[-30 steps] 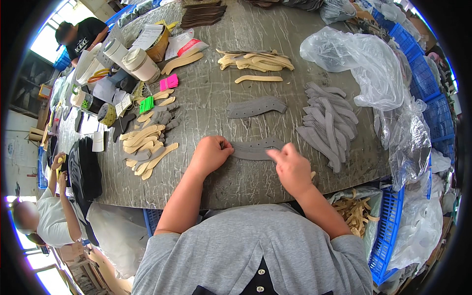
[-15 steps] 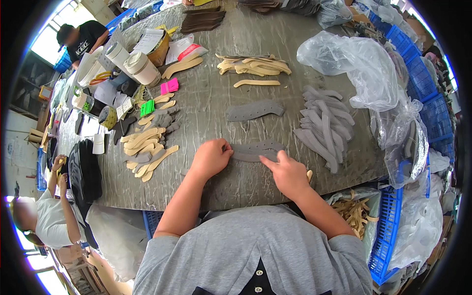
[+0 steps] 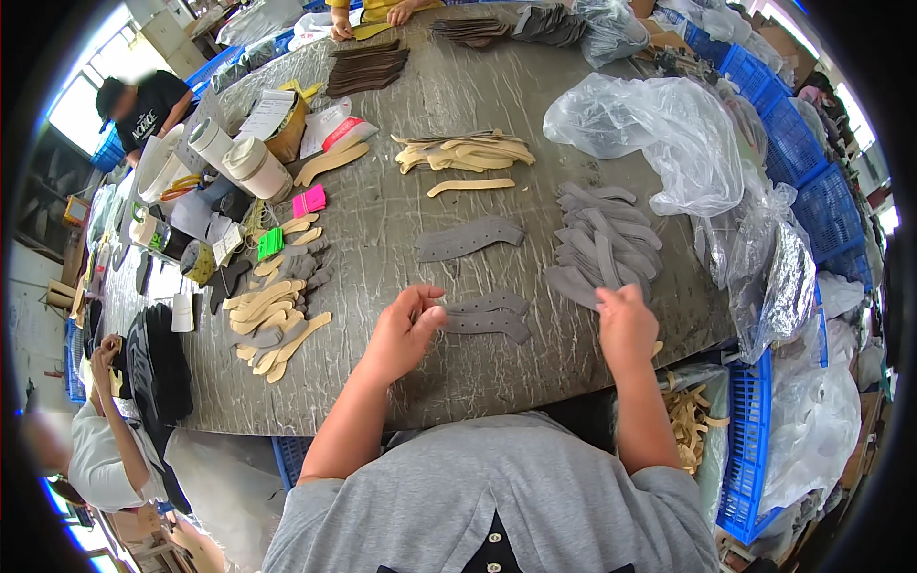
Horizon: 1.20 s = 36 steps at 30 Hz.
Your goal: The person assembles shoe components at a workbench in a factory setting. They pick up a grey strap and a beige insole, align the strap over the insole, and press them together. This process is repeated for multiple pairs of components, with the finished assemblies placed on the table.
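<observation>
Both bare forearms rising from six o'clock, diverging toward eleven and one. Left hand point(image 3: 401, 332) palm-down, fingers loosely curled, fingertips point(image 3: 432, 307) pointing to two o'clock, thumb tucked beneath. Right hand point(image 3: 626, 323) well apart at three o'clock of it, knuckles up, fingers bent forward toward eleven o'clock, wrist straight. Elbows bent close beside the torso.

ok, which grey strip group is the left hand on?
The pair of grey strips at the table's near edge, under the left hand fingers; the single strip lies farther back, and the grey pile is by the right hand.
</observation>
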Tool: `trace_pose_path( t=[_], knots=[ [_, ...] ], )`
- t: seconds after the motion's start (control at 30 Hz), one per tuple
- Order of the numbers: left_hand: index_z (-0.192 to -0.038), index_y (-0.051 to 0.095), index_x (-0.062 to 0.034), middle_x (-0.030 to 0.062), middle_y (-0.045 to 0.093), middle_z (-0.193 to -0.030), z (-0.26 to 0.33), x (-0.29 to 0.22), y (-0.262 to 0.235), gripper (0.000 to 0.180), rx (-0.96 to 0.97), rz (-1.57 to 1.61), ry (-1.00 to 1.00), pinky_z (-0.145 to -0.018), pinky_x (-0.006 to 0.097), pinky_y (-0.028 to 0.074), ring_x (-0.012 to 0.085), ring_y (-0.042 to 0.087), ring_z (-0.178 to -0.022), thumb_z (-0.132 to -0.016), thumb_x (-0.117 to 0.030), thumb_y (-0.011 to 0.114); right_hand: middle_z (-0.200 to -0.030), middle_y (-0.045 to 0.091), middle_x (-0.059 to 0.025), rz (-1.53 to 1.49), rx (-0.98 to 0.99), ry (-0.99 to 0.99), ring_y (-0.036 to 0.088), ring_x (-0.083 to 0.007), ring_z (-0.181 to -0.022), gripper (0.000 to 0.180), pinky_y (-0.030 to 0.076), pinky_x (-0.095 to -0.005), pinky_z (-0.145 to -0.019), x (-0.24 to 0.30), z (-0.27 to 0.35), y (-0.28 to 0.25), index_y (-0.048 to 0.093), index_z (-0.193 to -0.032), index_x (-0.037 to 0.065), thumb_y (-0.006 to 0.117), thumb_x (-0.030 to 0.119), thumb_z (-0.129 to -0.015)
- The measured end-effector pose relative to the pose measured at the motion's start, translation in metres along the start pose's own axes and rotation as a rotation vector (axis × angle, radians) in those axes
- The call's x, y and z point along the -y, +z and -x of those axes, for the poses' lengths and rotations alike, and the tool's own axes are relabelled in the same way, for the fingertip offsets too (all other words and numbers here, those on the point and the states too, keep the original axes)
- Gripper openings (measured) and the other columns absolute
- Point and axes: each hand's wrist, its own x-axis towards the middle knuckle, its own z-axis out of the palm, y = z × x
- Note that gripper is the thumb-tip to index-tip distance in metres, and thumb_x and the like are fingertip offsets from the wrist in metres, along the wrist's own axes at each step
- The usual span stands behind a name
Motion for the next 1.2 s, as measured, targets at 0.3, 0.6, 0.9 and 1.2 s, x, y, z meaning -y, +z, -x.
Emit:
trace_pose_path(
  t=[0.3, 0.6, 0.9, 1.2],
  knots=[
    [-0.141, 0.036, -0.0010, 0.0157, 0.050, -0.101, 0.010, -0.041, 0.042, 0.100, 0.097, -0.432, 0.383, -0.062, 0.039, 0.051, 0.0314, 0.056, -0.072, -0.076, -0.076, 0.047, -0.083, 0.066, -0.0141, -0.903, 0.397, -0.235, 0.065, -0.0320, -0.073, 0.019, 0.051, -0.0393, -0.064, 0.110, 0.017, 0.006, 0.068, -0.092, 0.002, 0.070, 0.014, -0.077],
    [-0.146, 0.026, 0.0000, 0.0142, 0.047, -0.094, 0.016, -0.038, 0.035, 0.112, 0.054, -0.483, 0.277, -0.057, 0.039, 0.050, 0.0298, 0.056, -0.074, -0.071, -0.079, 0.051, -0.079, 0.066, -0.0145, -1.101, 0.480, -0.173, 0.064, -0.0296, -0.071, 0.029, 0.050, -0.0366, -0.062, 0.118, 0.016, 0.006, 0.067, -0.090, -0.001, 0.075, 0.023, -0.076],
    [-0.146, 0.027, 0.0018, 0.0132, 0.047, -0.099, 0.013, -0.032, 0.035, 0.111, 0.076, -0.238, 0.389, -0.057, 0.032, 0.048, 0.0241, 0.053, -0.073, -0.075, -0.083, 0.041, -0.074, 0.063, -0.0061, -1.249, 0.492, -0.043, 0.057, -0.0126, -0.065, 0.013, 0.046, -0.0278, -0.059, 0.121, 0.017, 0.007, 0.066, -0.088, -0.001, 0.070, 0.009, -0.080],
    [-0.146, 0.032, -0.0042, 0.0104, 0.045, -0.113, 0.013, -0.025, 0.030, 0.109, 0.134, 0.290, 0.165, -0.059, 0.025, 0.045, 0.0158, 0.052, -0.075, -0.075, -0.087, 0.034, -0.079, 0.067, -0.0056, -1.238, 0.497, -0.030, 0.059, -0.0095, -0.067, 0.008, 0.046, -0.0252, -0.058, 0.121, 0.009, 0.006, 0.068, -0.090, -0.001, 0.066, 0.006, -0.088]
  ],
)
